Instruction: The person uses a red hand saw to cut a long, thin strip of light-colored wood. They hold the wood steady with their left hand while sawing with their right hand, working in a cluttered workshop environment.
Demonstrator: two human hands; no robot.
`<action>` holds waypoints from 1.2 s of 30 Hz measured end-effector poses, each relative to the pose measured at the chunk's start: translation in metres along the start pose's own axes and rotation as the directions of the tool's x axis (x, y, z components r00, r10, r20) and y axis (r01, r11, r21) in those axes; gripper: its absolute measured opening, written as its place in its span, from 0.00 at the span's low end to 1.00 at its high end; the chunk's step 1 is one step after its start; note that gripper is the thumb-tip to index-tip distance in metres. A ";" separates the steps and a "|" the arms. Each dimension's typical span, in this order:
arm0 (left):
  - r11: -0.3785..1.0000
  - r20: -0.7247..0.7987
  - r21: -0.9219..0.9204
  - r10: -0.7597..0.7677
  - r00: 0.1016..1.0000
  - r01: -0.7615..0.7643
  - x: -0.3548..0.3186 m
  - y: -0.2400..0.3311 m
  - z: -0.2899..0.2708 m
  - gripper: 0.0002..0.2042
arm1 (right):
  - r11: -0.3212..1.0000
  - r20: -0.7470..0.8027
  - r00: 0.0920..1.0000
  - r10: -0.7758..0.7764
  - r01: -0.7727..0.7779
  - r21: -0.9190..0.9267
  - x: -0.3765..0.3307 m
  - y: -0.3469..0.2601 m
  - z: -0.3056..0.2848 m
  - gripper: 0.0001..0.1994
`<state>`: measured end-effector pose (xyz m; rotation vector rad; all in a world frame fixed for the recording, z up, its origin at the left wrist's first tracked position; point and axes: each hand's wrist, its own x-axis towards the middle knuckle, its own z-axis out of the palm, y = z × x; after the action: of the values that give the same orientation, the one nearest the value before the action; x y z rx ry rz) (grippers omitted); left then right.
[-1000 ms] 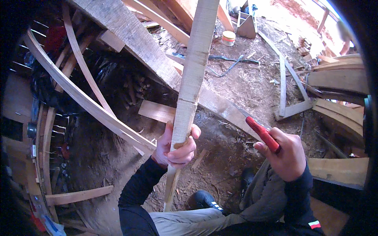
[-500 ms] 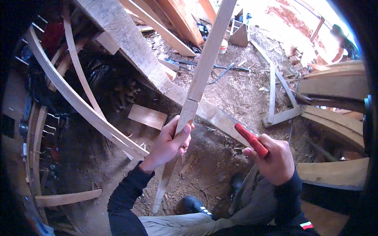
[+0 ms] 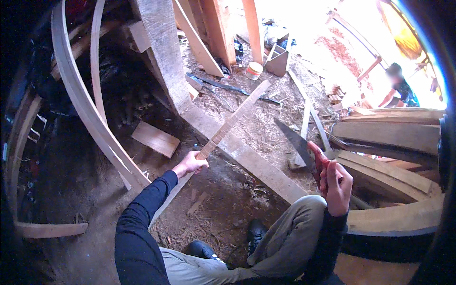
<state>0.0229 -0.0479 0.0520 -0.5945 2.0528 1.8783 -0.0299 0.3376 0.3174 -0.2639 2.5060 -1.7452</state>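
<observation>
My left hand (image 3: 191, 164) is wrapped round a long, narrow wooden strip (image 3: 233, 120). The strip slants from beside my left forearm up to the right, its far part crossing over a long beam. Whether it rests on that beam I cannot tell. On the right, my right hand (image 3: 336, 184) grips the red handle of a handsaw (image 3: 300, 147). The saw's dark blade points up and to the left, in the air and apart from the strip. My fingers cover part of the handle.
The thick wooden beam (image 3: 254, 164) runs across in front of my knees. Curved timbers (image 3: 88, 104) stand at the left, and more are stacked at the right (image 3: 389, 137). A short board (image 3: 155, 138) lies on the ground. Farther off are a tub (image 3: 254, 71) and a crouching person (image 3: 401, 90).
The strip has swung down and away from me, its far end now below the top edge. My right hand has turned, so the saw blade shows its broad side. The view has shifted too.
</observation>
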 end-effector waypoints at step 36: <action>0.966 -0.324 0.205 -0.087 0.942 0.159 0.021 -0.016 -0.081 0.56 | 0.935 0.011 1.000 -0.025 0.020 0.355 -0.001 0.005 -0.001 0.17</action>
<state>0.0172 -0.1310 0.0367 -0.9876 2.3214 1.5262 -0.0302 0.3406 0.3127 -0.2778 2.1271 -2.1485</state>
